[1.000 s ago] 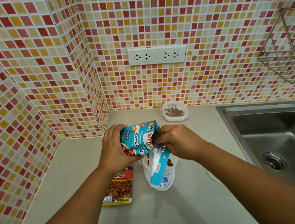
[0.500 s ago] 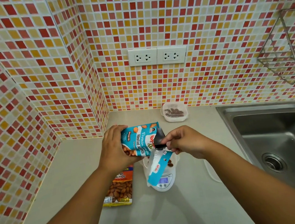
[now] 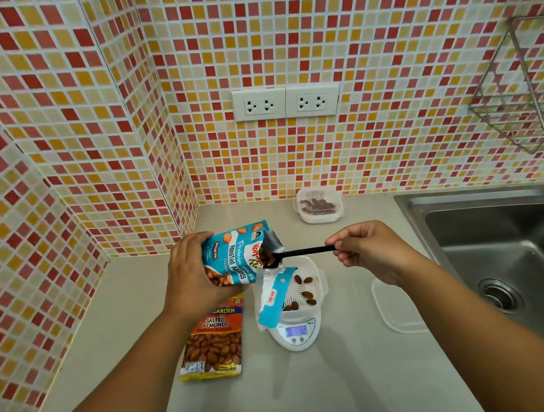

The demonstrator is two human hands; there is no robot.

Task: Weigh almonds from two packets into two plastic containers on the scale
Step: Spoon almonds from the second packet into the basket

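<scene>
Two hands, black spoon (image 3: 298, 253) now drawn out of blue packet (image 3: 236, 257)

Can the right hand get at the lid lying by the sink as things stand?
Probably not freely: the right hand pinches the black spoon. The lid itself lies uncovered on the counter just below that wrist.

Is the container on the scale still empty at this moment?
No, several almonds already lie in the container on the scale.

right hand (image 3: 372, 252) drawn back from blue packet (image 3: 236, 257), black spoon (image 3: 298, 253) now showing
</scene>
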